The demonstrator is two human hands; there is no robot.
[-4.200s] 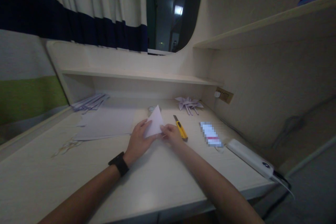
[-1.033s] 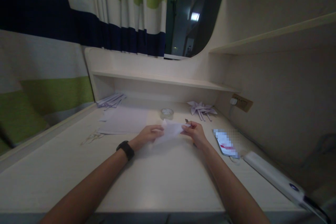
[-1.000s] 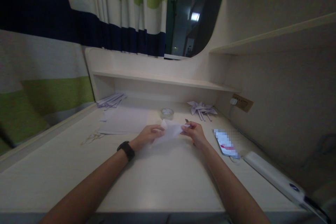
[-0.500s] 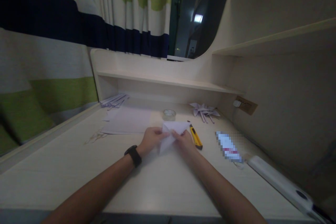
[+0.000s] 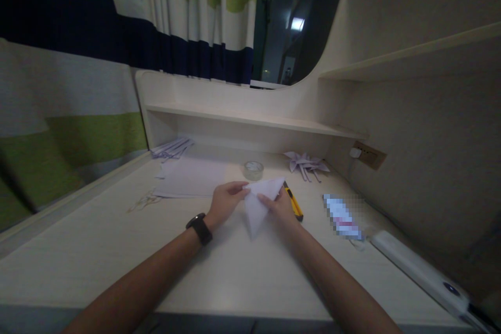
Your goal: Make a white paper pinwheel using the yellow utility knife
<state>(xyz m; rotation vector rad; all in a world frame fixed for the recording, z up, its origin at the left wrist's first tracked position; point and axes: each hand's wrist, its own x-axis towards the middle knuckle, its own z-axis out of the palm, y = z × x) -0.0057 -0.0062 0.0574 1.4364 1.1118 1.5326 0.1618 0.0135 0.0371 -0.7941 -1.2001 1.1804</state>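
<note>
A folded piece of white paper is held between both hands above the desk, one point hanging down and another reaching up to the right. My left hand, with a dark watch on its wrist, pinches the paper's upper left corner between thumb and fingers. My right hand grips the right side, thumb on the near face and fingers partly hidden behind. Just beyond the right hand lies a yellow and black box cutter. A roll of clear tape rests behind the paper.
White paper sheets lie at the back left, near rolled paper sticks and thin strings. Folded paper pinwheels sit at the back right. A phone and a long white lamp-like bar lie along the right side.
The folded paper has turned, its right corner rising and its lower point swinging right. My left hand has shifted slightly to the upper left corner; the right hand keeps its hold.
</note>
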